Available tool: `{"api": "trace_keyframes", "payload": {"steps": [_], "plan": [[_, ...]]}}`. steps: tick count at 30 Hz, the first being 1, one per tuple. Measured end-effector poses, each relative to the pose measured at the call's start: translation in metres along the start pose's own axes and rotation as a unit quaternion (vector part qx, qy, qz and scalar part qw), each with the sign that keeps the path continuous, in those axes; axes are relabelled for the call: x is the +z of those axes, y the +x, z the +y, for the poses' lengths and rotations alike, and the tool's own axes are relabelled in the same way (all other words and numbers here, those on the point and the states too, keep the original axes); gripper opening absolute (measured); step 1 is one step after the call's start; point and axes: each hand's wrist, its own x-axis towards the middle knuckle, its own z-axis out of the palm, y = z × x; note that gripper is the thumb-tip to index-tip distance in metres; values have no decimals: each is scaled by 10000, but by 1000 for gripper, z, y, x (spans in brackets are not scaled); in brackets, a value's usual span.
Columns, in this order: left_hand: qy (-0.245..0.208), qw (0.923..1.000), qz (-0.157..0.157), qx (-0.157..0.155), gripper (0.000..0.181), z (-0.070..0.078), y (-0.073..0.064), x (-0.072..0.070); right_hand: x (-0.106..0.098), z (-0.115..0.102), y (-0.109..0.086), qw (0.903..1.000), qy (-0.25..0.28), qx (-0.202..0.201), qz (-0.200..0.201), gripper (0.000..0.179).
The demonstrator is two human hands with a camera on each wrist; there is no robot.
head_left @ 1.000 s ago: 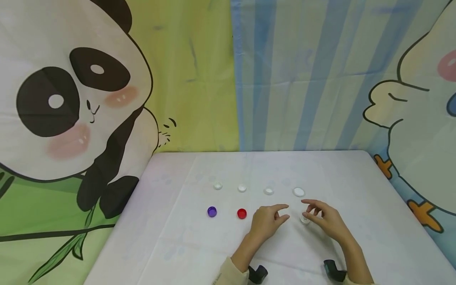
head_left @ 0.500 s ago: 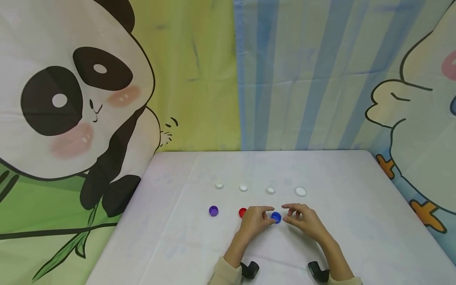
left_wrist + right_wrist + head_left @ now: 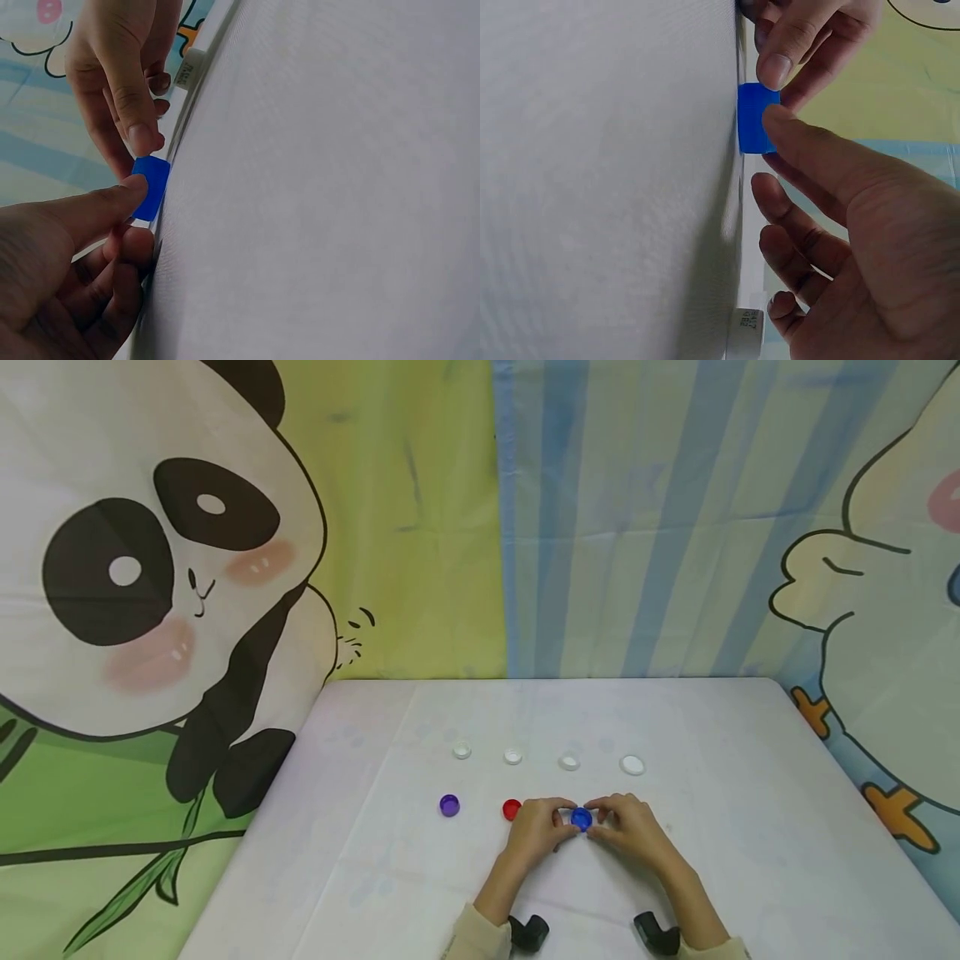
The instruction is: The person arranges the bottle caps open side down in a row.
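Both hands hold a small round blue cap, its hollow side facing up, low at the table. My left hand pinches its left side, the thumb lying on the blue wall in the left wrist view. From the right, my right hand pinches it too, with its thumb across the cap's side in the right wrist view. The two hands' fingertips nearly meet around it. A red cap sits just left of the left hand, partly covered by it. Further left lies a purple cap, also hollow side up.
Behind the hands, a row of white round pieces stands on the white-covered table, from a left one to a larger right one. A white piece with printed letters shows low in the right wrist view. Cartoon curtains hang behind.
Both hands have moved left from where they were a second ago. The blue cap has come into sight, and the right hand has closed in and taken hold of its right side.
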Motion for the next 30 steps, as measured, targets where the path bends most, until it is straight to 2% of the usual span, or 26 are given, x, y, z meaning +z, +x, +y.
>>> {"api": "trace_keyframes", "payload": {"steps": [5,16,22,26,30], "plan": [[-41,10000,17,56,28,-1,0,1,2,2,0,9998,-153,6,84,28],[-98,9999,60,124,27,-3,-1,1,3,2,0,9999,4,-27,143,28],[-250,9994,55,232,27,-1,-2,-4,1,-1,1,9991,236,-173,298,29],[-421,9979,108,490,26,0,-3,-10,-5,-6,0,9971,604,-206,409,28],[-587,9931,206,992,26,3,-4,-19,-13,-13,-2,9942,914,-126,558,28]]}}
